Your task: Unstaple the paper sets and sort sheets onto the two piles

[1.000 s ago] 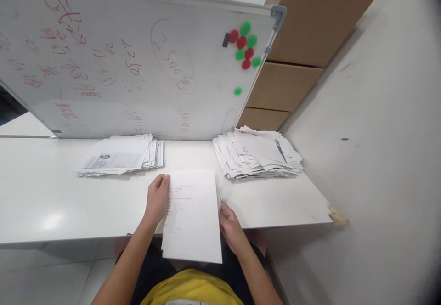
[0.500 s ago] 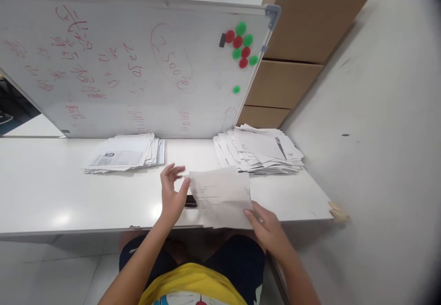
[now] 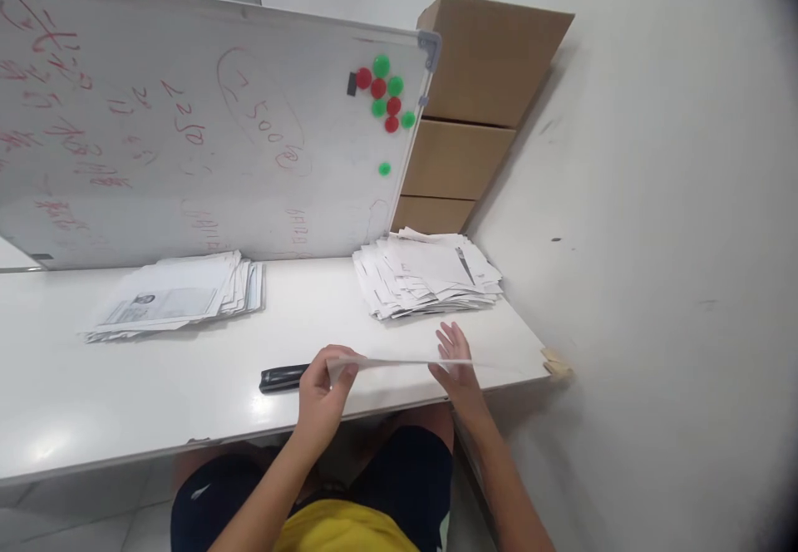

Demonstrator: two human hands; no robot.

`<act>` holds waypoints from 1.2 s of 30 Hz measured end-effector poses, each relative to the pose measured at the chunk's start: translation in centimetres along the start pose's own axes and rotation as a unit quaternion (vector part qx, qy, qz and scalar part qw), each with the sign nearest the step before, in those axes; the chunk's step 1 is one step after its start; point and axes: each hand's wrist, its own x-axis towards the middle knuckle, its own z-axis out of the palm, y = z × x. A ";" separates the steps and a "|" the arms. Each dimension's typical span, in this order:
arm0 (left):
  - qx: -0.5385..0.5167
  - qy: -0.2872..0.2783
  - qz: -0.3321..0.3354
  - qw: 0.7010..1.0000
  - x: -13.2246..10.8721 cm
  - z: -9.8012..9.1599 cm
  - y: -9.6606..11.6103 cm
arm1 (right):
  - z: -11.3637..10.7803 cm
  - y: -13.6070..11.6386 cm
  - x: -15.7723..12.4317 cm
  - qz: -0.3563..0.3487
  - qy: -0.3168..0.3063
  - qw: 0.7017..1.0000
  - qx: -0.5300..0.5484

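Observation:
My left hand (image 3: 324, 390) pinches the left end of a sheet of paper (image 3: 392, 362) between thumb and fingers. The paper is held nearly edge-on to my view, just above the table's front part. At its right end is my right hand (image 3: 460, 373), open, with fingers spread behind the sheet and the thumb in front, at or near the paper. A black object that looks like a stapler (image 3: 283, 378) lies on the table beside my left hand, its right end hidden.
One stack of papers (image 3: 180, 290) lies at the left on the white table (image 3: 305, 298), a thicker, untidy pile (image 3: 430, 273) at the right. Behind stands a whiteboard (image 3: 249, 186) with red writing and several magnets. Cardboard boxes (image 3: 486, 61) rise beside the right wall (image 3: 654, 244).
The sheet has turned from facing me to nearly edge-on. My left hand has closed on its left end, while my right fingers have spread. The view has shifted right, exposing more of the black object.

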 end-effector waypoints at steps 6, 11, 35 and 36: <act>-0.018 0.004 0.028 0.999 -0.6 0.6 -3.1 | 1.8 2.1 -0.9 0.074 0.088 0.984 0.139; 0.049 -0.019 0.032 0.998 -0.6 0.3 -3.7 | 0.5 1.9 -0.5 0.031 0.085 0.986 0.138; 0.543 -0.284 0.178 0.770 2.1 -9.5 -1.5 | 0.6 -0.3 -2.9 0.348 -0.046 0.925 0.142; 0.557 -0.289 0.181 0.757 2.1 -9.6 -2.0 | 0.8 -0.2 -3.0 0.346 -0.044 0.929 0.126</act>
